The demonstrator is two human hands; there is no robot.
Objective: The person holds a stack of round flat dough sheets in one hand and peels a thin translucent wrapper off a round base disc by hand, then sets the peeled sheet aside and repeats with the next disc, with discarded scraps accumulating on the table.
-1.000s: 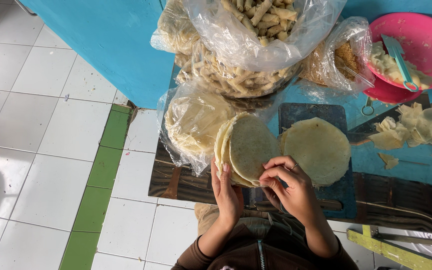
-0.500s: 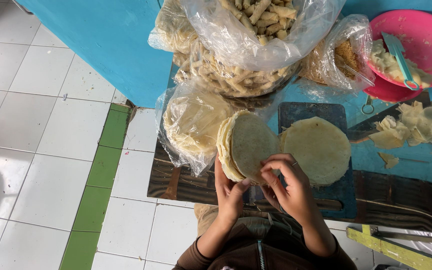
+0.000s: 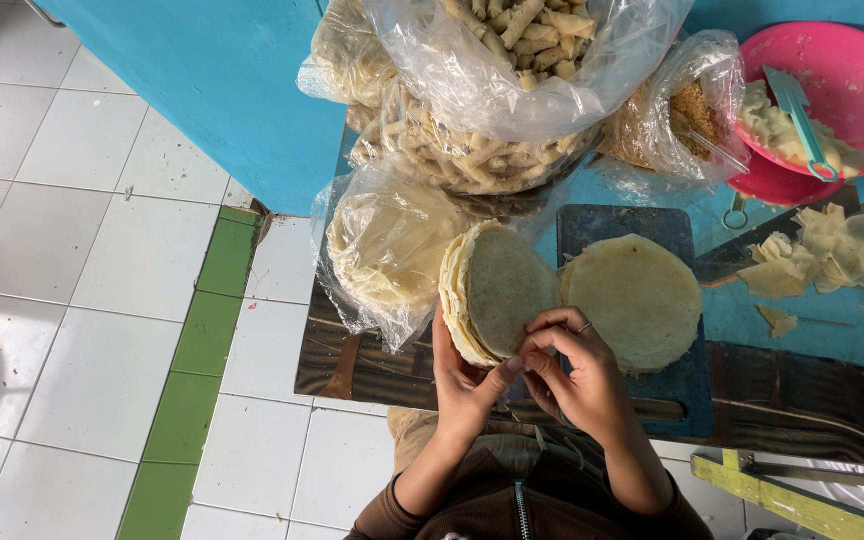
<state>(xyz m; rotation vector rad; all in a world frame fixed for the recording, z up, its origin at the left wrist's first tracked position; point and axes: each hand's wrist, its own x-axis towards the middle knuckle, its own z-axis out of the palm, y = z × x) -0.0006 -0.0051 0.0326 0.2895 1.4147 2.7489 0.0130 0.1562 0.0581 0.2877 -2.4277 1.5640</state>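
Head view: left hand [image 3: 464, 385] cups the lower edge of a tilted stack of round wrappers [image 3: 497, 290], thumb on its face. Right hand [image 3: 574, 375] pinches the stack's edge at 5 o'clock, fingers closed on the top sheet. Stack sits mid-counter [image 3: 792, 320]. Single flat wrapper [image 3: 637, 300] at 3 o'clock on a dark board [image 3: 687, 385]. Bagged wrappers [image 3: 382, 245] at 9 o'clock. Pink bowl [image 3: 852, 90] at 2 o'clock.

- A small food-preparation kitchen, likely home-scale.
- White floor tiles [image 3: 62, 250] and a blue wall [image 3: 222, 90].
- Clear bags of rolled snacks [image 3: 512, 60].
- Stacked round wrappers [image 3: 497, 290], pink mixing bowl [image 3: 832, 90], dark cutting board [image 3: 692, 380].
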